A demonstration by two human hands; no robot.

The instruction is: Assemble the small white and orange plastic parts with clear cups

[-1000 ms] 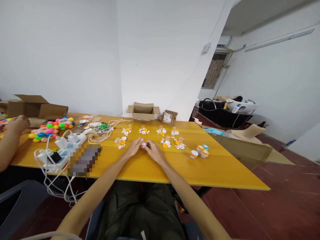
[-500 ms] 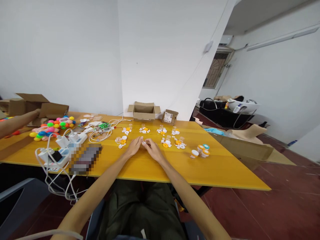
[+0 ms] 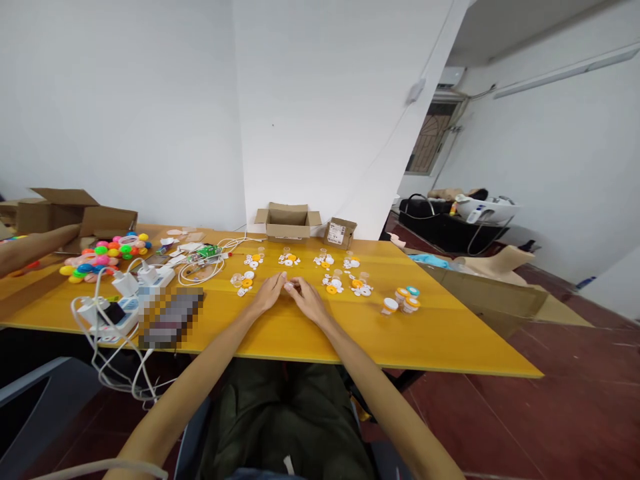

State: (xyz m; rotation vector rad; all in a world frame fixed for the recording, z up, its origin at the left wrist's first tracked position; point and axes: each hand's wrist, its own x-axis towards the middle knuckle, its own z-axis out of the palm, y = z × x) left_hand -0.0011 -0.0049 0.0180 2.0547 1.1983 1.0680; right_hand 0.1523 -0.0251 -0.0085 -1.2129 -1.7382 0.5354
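Over the middle of the table, my left hand [image 3: 271, 293] and my right hand [image 3: 306, 299] almost meet at the fingertips. A small white plastic part [image 3: 289, 285] shows at the fingers of my right hand, too small to make out further. The left fingers are bent in close beside it, and what they hold is hidden. Around my hands lie several small groups of white and orange discs with clear cups, among them an orange disc [image 3: 247, 283] on the left and a white disc [image 3: 366, 291] on the right.
Lidded jars [image 3: 389, 306] stand together at the right. Behind are an open cardboard box [image 3: 289, 231] and a smaller carton [image 3: 341, 234]. At left lie a blurred-out phone [image 3: 173, 317], a power strip [image 3: 131, 312], cables and colourful balls [image 3: 103, 253]. Another person's arm [image 3: 37, 247] reaches in at far left.
My hands stay together in nearly the same place around the small white part. The other person's arm at the far left has shifted slightly downward.
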